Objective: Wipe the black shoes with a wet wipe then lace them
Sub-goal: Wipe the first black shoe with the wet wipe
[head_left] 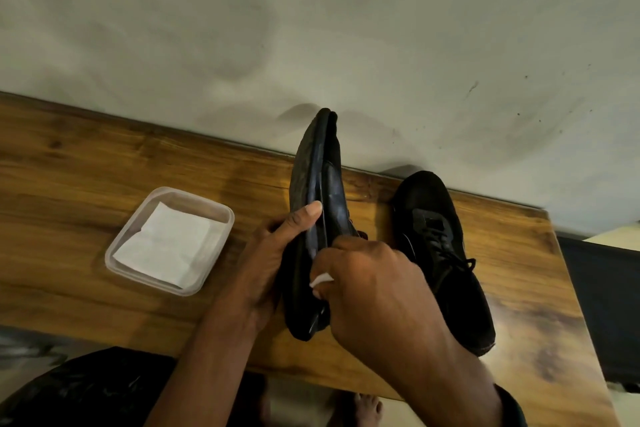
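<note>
from the head view, one shoe [320,180] is held up on its edge over the table [69,184], toe toward the wall [311,28], heel down near the table's front edge. the left hand [270,260] grips it from the sole side, thumb laid along the sole's rim. the right hand [374,284] is curled round a white wipe [320,279] and presses it to the shoe's side close to the heel. the other shoe [443,260] lies flat on the table just to the right, laces in it, apart from both hands.

i'd say the shoe is light and its upper soft, so it would give under a hard rub. the sole is the stiff part and the sound place to hold, as the left hand does. the wiped side shows a sheen and may be slick. the wipe is thin and limp, likely to bunch up.

the table is brown wood-grain, smooth, pushed against a pale scuffed wall. a clear tub [231,218] with folded white sheets [166,250] sits to the left, well apart from the shoes. a bare foot [367,407] shows below the table edge.
</note>
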